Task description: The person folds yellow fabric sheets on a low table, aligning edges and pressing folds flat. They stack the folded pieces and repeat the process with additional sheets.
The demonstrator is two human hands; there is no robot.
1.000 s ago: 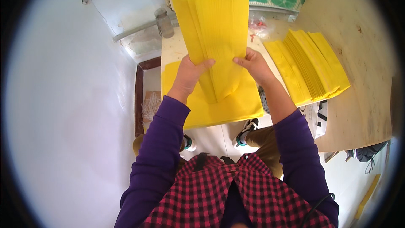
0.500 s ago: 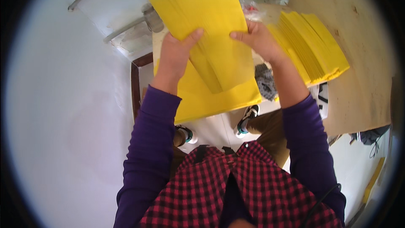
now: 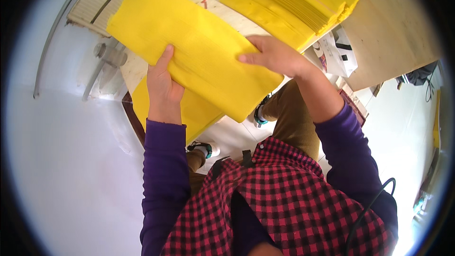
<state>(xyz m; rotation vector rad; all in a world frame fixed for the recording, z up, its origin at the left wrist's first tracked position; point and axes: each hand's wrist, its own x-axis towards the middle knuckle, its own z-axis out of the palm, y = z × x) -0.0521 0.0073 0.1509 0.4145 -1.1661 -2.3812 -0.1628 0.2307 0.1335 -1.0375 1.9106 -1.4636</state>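
Currently I see both hands gripping a folded yellow fabric bundle (image 3: 194,42), which is raised above a pale wooden table (image 3: 237,22) and slants from upper left to lower right, its lower end reaching out past the table's near edge. The left hand (image 3: 163,83) pinches the bundle's near edge, thumb laid on the upper face; I can't make out its fingers underneath. The right hand (image 3: 277,57) clamps the far edge toward the lower end, thumb pressed on top, its other fingers partly hidden from me. Beneath the bundle, a flat yellow sheet (image 3: 196,111) lies on the table. Farther right I have a row of folded yellow pieces (image 3: 289,0), with a white printed bag (image 3: 336,54) below it.
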